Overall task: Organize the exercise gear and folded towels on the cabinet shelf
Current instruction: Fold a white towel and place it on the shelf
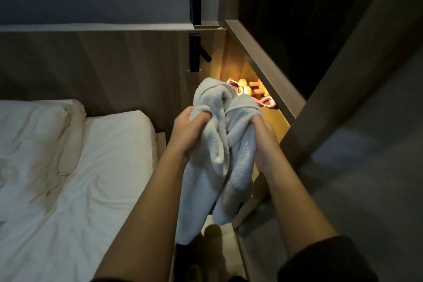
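A big white bed (68, 167) fills the left side, and the wooden cabinet (263, 62) stands just beside it on the right. Its shelf (278, 121) glows with warm light. In front of the shelf we see a white towel (219, 149) — bunched up and hanging down, not folded. The left hand (186, 130) grips one side and the right hand (263, 137) grips the other, fingers curled into the cloth. On the shelf lie a small orange dumbbell (249, 86) and a pink handle (266, 101). We think the step is folding this towel. Next we would shake it flat and fold it neatly — then set it beside the gear.
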